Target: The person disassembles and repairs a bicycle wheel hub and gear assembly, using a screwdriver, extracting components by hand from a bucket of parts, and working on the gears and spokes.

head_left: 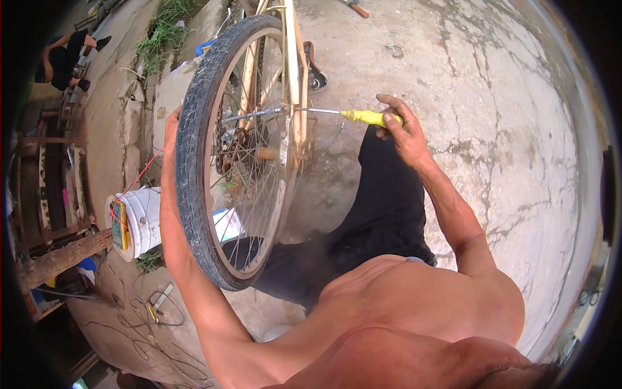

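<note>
The right hand (pixel 403 133) pinches the end of a screwdriver with translucent yellow handle and thin metal shaft (pixel 369 117). The thumb lies against the handle, and one finger stretches away from it, just above. The handle points left from these fingers, and its shaft reaches the cream-painted metal bicycle frame (pixel 293 58). Where exactly the tip ends is hard to make out, because frame tubes and a grey metal bar (pixel 262 115) crowd there.

The left hand (pixel 172 126) is at the far side of the bicycle wheel with black knobbed tyre (pixel 194 149). The tyre hides its fingers, so I cannot tell if they are spread or gripping. The upper picture edge cuts off the frame, and the spokes partly cover the rusty chain parts (pixel 228 152).
</note>
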### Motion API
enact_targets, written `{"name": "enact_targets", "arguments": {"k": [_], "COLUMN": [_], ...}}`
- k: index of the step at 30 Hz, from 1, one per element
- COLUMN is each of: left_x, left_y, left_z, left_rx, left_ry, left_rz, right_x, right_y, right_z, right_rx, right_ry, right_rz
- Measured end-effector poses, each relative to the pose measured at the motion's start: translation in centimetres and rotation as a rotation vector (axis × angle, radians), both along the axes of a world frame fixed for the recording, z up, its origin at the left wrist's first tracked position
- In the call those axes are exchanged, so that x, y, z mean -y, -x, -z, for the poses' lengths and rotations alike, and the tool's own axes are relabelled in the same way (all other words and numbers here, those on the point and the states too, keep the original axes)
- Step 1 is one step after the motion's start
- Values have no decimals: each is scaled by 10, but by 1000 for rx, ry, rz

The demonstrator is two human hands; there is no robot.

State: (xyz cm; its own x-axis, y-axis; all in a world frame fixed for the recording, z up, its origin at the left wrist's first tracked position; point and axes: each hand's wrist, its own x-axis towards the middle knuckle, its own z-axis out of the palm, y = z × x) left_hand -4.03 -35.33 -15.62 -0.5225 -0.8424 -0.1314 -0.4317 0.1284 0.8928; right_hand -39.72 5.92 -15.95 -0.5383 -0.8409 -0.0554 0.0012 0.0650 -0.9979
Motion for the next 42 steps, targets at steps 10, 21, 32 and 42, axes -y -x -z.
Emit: {"name": "enact_targets", "arguments": {"k": [10, 21, 32, 42], "left_x": [-6, 6, 7, -5], "left_y": [9, -4, -10, -8], "left_z": [2, 8, 18, 16], "left_rx": [30, 16, 6, -49], "left_ry": [-44, -30, 0, -61], "left_rz": [-32, -42, -97, -179], "right_x": [-2, 2, 9, 74], "right_y": [7, 14, 7, -7], "right_z": [0, -1, 17, -9], "right_rx": [146, 171, 625, 370], "right_ry": [-88, -203, 254, -125], "right_rz": [-95, -180, 128, -138]}}
